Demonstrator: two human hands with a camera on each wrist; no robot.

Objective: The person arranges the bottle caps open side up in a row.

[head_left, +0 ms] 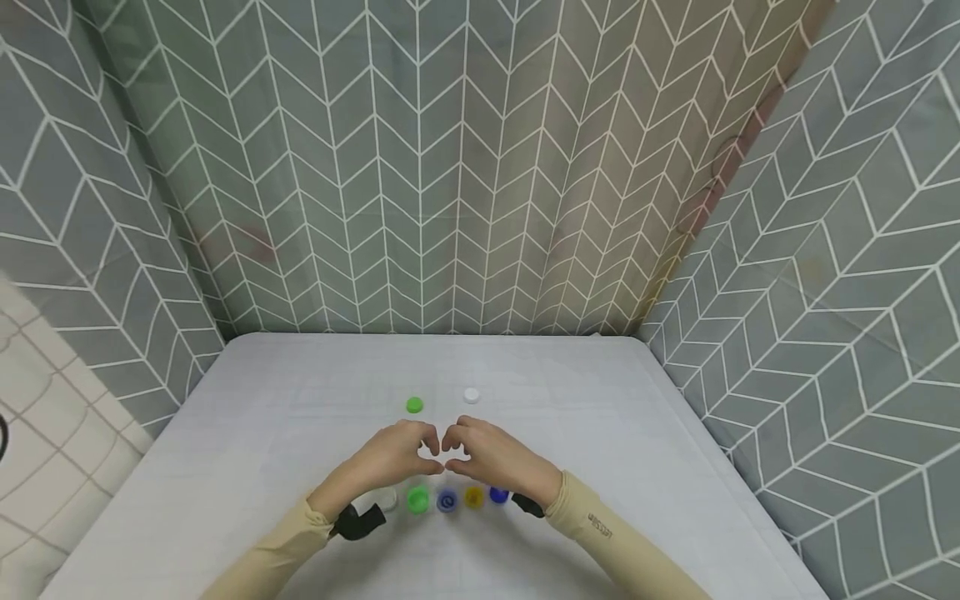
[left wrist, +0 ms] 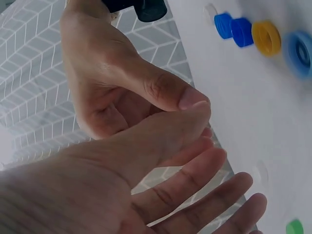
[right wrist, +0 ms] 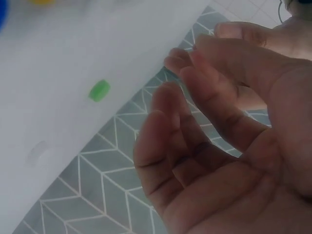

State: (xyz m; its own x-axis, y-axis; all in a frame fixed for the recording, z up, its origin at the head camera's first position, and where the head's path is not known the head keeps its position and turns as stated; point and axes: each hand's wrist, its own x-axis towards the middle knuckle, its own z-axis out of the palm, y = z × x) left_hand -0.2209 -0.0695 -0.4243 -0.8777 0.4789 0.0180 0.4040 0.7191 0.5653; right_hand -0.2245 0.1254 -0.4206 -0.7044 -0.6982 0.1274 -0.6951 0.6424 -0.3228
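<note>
My left hand (head_left: 392, 457) and right hand (head_left: 501, 454) face each other over the white table, thumbs and fingertips coming close together in a heart-like outline. In the left wrist view the two thumbs overlap at their tips, and the left fingers (left wrist: 183, 187) are loosely bent. Relaxed, slightly curved right fingers (right wrist: 153, 141) show in the right wrist view. Neither hand holds anything. Below them lies a row of bottle caps: white (head_left: 386, 499), green (head_left: 417, 500), light blue (head_left: 447, 501), yellow (head_left: 474, 497) and dark blue (head_left: 498, 495), partly beside the right wrist.
Beyond the hands, a green cap (head_left: 415, 405) and a white cap (head_left: 471, 395) lie on the table (head_left: 300, 392). Grey curtains (head_left: 420, 183) with white zigzag lines hang behind the far edge and along the sides. Black straps sit at both wrists.
</note>
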